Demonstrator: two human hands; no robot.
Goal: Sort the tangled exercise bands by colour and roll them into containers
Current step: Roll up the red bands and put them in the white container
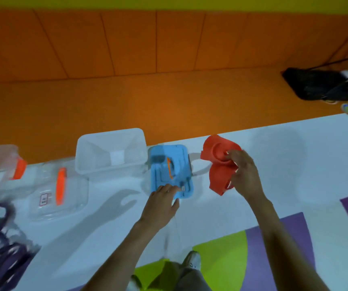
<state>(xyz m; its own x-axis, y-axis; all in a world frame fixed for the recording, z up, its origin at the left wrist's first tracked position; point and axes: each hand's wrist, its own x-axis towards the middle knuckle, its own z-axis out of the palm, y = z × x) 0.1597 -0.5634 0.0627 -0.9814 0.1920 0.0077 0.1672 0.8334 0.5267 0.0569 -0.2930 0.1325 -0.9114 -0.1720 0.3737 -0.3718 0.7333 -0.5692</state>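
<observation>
Gripping red bands [221,166], right hand [245,175] sits just right of lid [168,164]; left hand [162,198] touches lid's near edge, grip unclear. Risk: loose bunch springs open or snags lid en route to tub [110,152], left of lid.
</observation>
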